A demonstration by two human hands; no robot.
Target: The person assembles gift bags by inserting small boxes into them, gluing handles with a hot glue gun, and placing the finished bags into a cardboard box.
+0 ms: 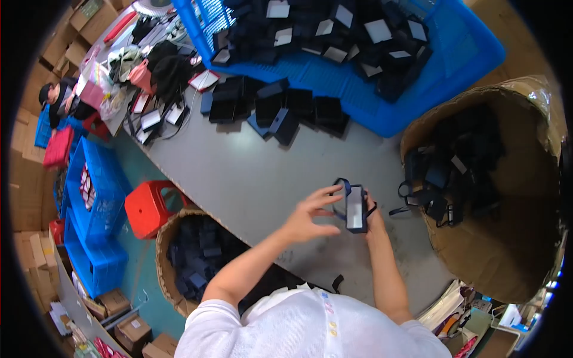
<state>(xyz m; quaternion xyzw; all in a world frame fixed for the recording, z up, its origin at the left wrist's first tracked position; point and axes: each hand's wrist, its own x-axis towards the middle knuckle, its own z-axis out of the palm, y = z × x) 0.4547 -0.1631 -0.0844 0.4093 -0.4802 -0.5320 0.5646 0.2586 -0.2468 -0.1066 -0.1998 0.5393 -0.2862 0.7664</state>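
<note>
A small dark blue gift box (356,210) with a pale inside stands over the grey table, its opening facing up. Dark ribbon loops stick out from its two sides. My right hand (373,219) grips the box along its right side, with the fingers partly hidden behind it. To the left of the box, my left hand (309,216) is open, thumb and fingers spread. Its fingertips are close to the left ribbon loop (341,185); I cannot tell whether they touch it.
Dark boxes (285,125) sit farther back on the table (239,161), before a blue crate (382,116) full of more. A large cardboard bin (477,256) with dark boxes stands right, another bin (164,262) lower left. A red stool (146,209) and a seated person (65,101) are left.
</note>
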